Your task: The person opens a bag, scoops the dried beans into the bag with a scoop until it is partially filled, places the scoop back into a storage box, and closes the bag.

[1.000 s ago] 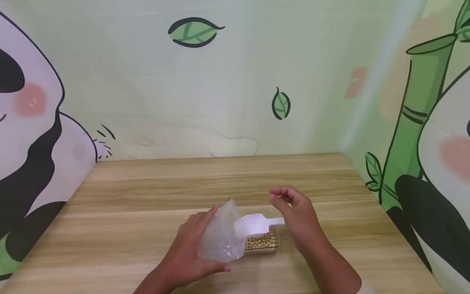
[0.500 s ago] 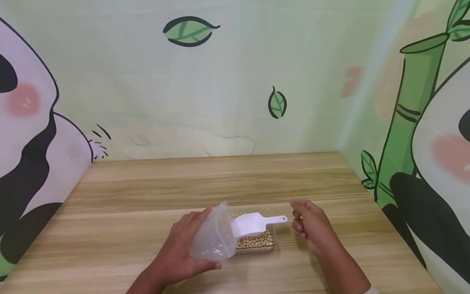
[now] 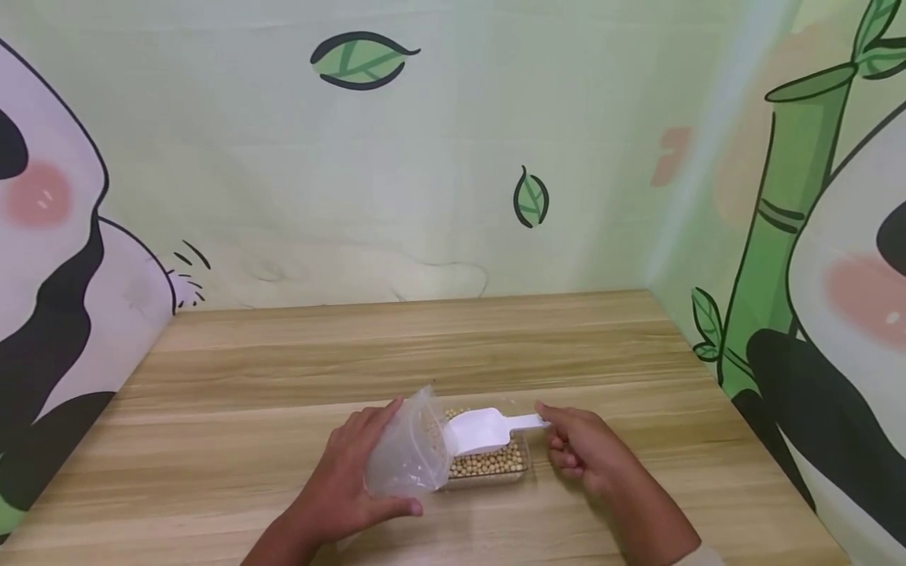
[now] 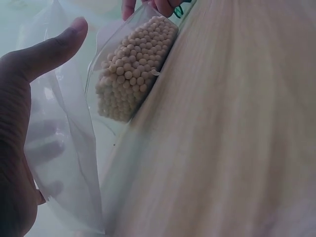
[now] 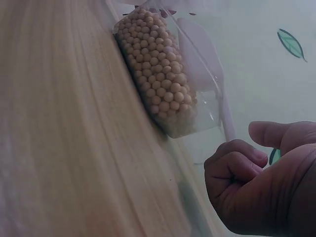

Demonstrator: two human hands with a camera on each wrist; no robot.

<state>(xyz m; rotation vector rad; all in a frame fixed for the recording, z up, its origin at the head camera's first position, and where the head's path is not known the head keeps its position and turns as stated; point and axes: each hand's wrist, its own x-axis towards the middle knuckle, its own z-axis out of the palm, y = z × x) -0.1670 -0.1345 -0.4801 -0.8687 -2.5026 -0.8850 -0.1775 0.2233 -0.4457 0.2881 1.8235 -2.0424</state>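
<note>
My left hand holds a translucent plastic bag, thumb on its near side and fingers behind it; the bag's mouth faces right. A white scoop lies slanted over a clear box filled with round tan beans. The scoop's front edge meets the bag's mouth; whether it reaches inside is hard to tell. At the end of the scoop's handle, my right hand has its thumb and curled forefinger. In the right wrist view, the handle passes behind the forefinger of the right hand.
The wood-grain table extends behind and to both sides of the box. A pale green wall with leaf and panda pictures closes off the back and sides.
My right hand drew back right off the scoop's handle, then came back to its end. The left hand and bag shifted slightly left in view, as did the whole scene.
</note>
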